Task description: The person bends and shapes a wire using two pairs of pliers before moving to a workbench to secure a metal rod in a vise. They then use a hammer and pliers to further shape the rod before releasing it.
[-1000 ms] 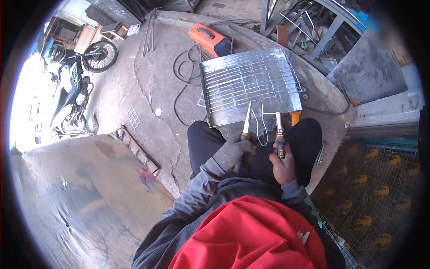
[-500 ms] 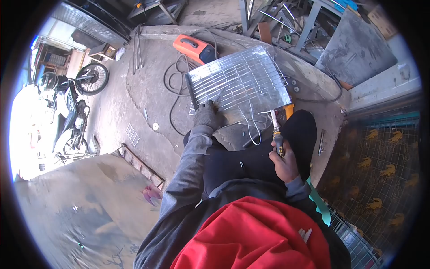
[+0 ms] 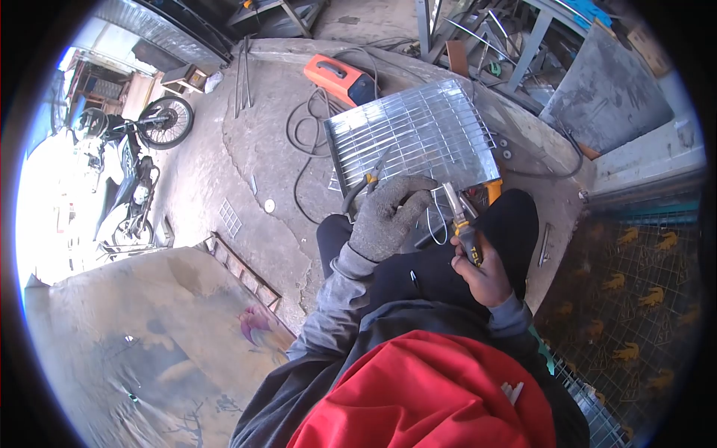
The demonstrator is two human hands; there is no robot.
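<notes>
My left hand (image 3: 385, 220), in a grey knit glove, is above my lap with thumb and forefinger pinched round one end of a thin white wire (image 3: 441, 237) that hangs in a loop. My right hand (image 3: 484, 276), bare, grips the yellow-and-black handle of a chisel-like tool (image 3: 457, 213). Its flat metal blade points up and away, just right of my left fingertips. Behind my left hand, pliers (image 3: 371, 179) with dark handles lie at the near edge of a wire grid (image 3: 403, 123) over a shiny sheet-metal tray.
An orange machine (image 3: 337, 78) with coiled cable stands beyond the grid. At left are a motorcycle (image 3: 131, 164) and a cloth-like sheet (image 3: 157, 328) over a surface. Steel framing (image 3: 526, 48) and a leaning grey board (image 3: 609, 86) are at right. A pen (image 3: 415, 280) lies on my lap.
My left hand has left the grid's near left edge and moved right, beside the tool's blade, uncovering the pliers. My right hand keeps the tool. The whole view has shifted slightly.
</notes>
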